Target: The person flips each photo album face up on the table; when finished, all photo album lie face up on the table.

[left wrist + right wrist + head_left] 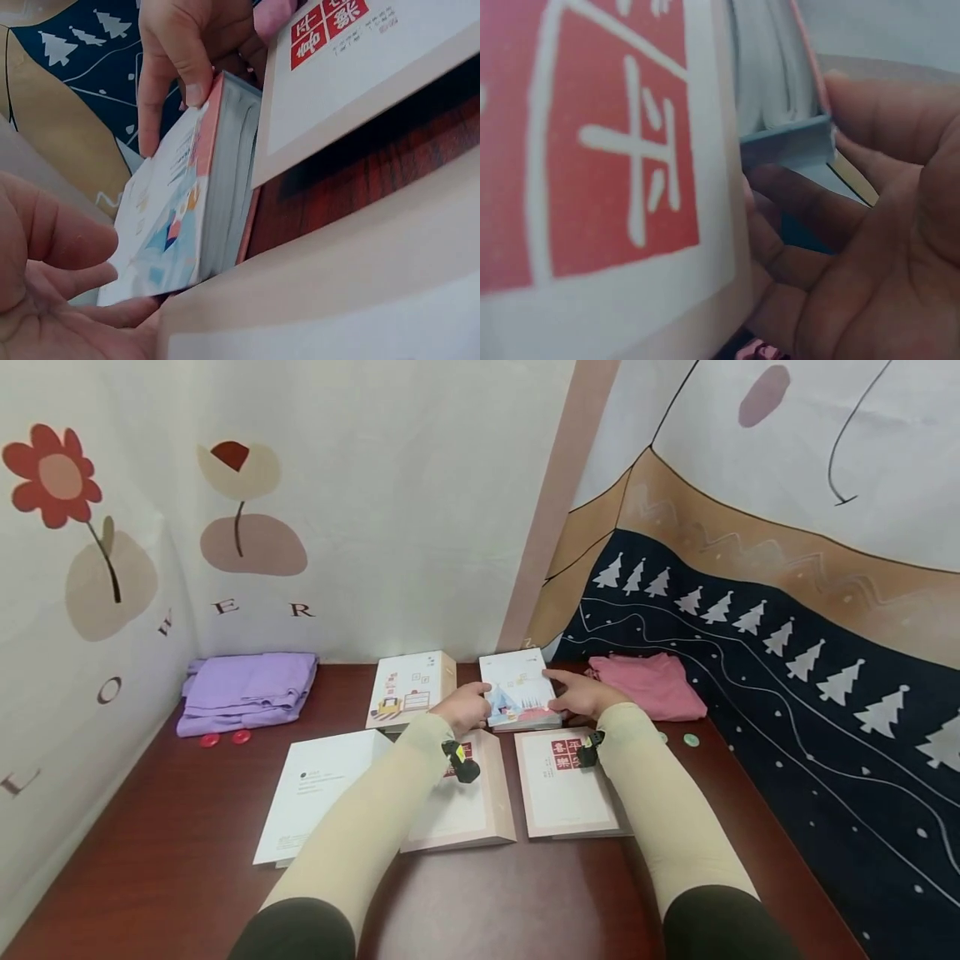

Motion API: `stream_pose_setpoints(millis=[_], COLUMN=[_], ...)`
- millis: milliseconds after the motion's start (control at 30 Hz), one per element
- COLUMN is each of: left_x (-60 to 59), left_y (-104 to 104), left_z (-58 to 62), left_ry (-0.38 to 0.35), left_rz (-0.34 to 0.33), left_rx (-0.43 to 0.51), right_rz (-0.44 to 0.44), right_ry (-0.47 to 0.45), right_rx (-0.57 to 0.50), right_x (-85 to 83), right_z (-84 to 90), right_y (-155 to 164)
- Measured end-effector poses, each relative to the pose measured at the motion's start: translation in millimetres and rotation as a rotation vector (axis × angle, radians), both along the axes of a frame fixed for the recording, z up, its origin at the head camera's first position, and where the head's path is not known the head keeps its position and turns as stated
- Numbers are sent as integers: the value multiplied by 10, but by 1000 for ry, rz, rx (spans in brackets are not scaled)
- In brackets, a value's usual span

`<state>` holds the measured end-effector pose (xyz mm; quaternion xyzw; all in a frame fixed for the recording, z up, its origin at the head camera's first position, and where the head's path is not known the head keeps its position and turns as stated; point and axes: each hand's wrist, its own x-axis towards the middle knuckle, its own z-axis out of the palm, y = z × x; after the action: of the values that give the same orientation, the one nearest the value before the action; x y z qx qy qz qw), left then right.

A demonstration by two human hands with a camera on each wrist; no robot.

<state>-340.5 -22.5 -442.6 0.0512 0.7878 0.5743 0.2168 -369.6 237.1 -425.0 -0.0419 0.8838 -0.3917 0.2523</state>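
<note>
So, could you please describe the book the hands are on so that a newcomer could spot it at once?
On the dark red table, look to the back row by the wall corner. The book lies there between a similar book and folded pink cloth. Only it has a blue-and-pink illustrated cover, with the left hand and right hand at its sides.

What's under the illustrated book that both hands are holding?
The illustrated book lies on the dark red table, left hand and right hand at its sides. Its near edge seems to overlap the seal-printed book. Anything directly beneath is covered.
</note>
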Motion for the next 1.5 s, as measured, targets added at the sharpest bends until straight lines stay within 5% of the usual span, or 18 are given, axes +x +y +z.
stream_pose_setpoints(millis=[267, 467, 633, 800, 1000, 1167, 1333, 1500], left_x=[-38, -71, -79, -73, -43, 22, 91, 78], left_y=[-21, -54, -74, -80, -65, -46, -18, -14], left_z=[-39, -59, -43, 10, 83, 197, 266, 175], left_ry=[-5, -14, -41, -34, -53, 14, 99, 145], left_rz=[80, 116, 114, 94, 98, 91, 67, -24], left_rx=[2, 67, 122, 168, 235, 296, 355, 350], right_rz=[-12, 49, 86, 53, 88, 144, 21, -123], right_ry=[-44, 27, 69, 70, 231, 328, 381, 459], right_rx=[13, 137, 194, 134, 73, 58, 32, -38], right_x=[-27, -39, -50, -12, 148, 326, 426, 492], right_z=[31, 25, 11, 0, 25, 107, 117, 136], right_y=[-138, -258, -284, -229, -273, -446, -623, -728])
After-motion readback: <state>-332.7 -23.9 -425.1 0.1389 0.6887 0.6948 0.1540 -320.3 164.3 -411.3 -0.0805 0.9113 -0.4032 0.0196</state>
